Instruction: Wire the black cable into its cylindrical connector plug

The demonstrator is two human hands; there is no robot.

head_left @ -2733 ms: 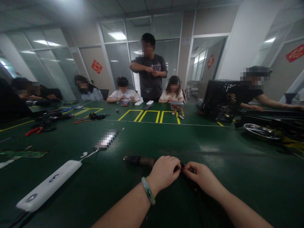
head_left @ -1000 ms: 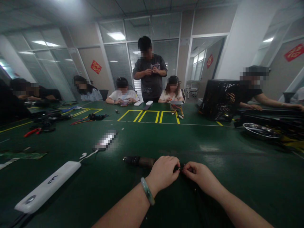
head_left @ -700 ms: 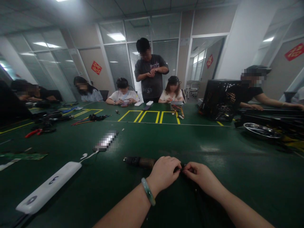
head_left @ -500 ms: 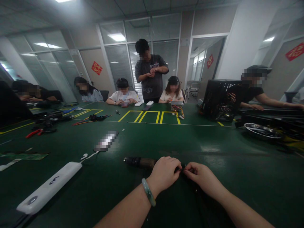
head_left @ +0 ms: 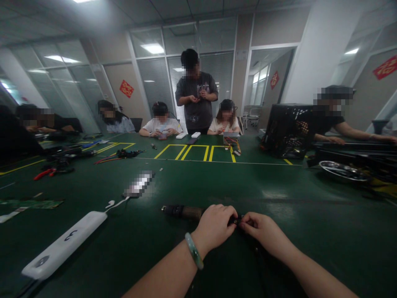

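Toward desk's (head_left: 182,186) near edge, left hand (head_left: 217,223) curls round black-and-brown tube (head_left: 190,212), likely to steady it; right hand (head_left: 262,231) pinched narrow by left fingertips, held bit too small to tell.

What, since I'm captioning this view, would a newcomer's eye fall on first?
Probably the two bare hands in the lower middle: the left hand, with a green bangle on its wrist, and the right hand, fingertips close together over something small and dark. Next might come the long white block at lower left, bright against the green table, then the person in a dark T-shirt standing beyond its far edge.
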